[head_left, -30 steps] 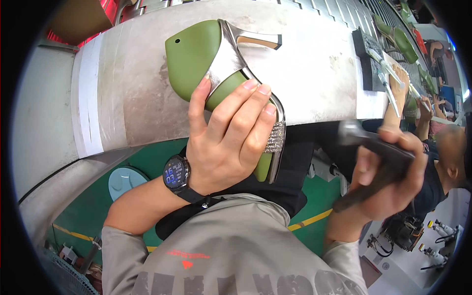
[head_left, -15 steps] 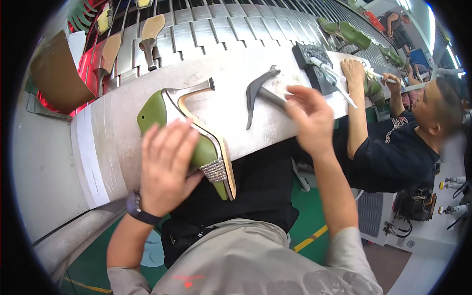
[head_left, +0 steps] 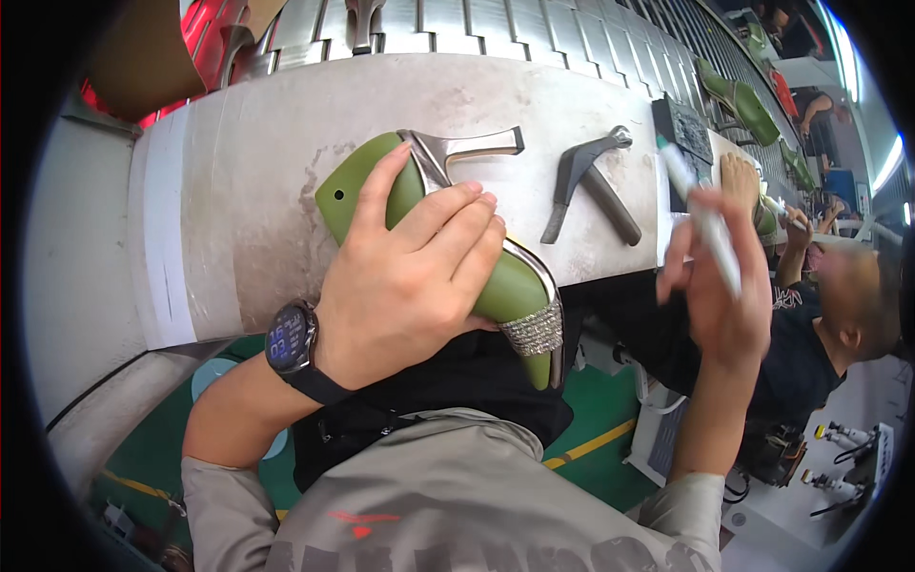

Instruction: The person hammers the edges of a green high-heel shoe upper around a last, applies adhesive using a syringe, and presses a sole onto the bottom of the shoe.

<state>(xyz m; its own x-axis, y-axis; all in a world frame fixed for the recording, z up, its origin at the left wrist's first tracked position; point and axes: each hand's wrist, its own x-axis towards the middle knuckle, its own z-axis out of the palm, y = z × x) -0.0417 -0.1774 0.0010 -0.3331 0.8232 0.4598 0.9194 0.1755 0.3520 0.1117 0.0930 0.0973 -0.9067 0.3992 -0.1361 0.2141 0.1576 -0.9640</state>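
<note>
Watch digits (head_left: 277,341), hand (head_left: 405,276) on shoe (head_left: 519,289)

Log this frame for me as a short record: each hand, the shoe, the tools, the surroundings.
Left hand: spread over and holding the green high-heeled shoe; hand wears a dark watch at the wrist
Right hand: raised, holding a slim white tool, motion-blurred
Shoe: on its side, heel pointing right, glittery band near the lower end
Hammer: lying on the pale bench, untouched
Nearby: black block; co-worker's hand at right
</note>
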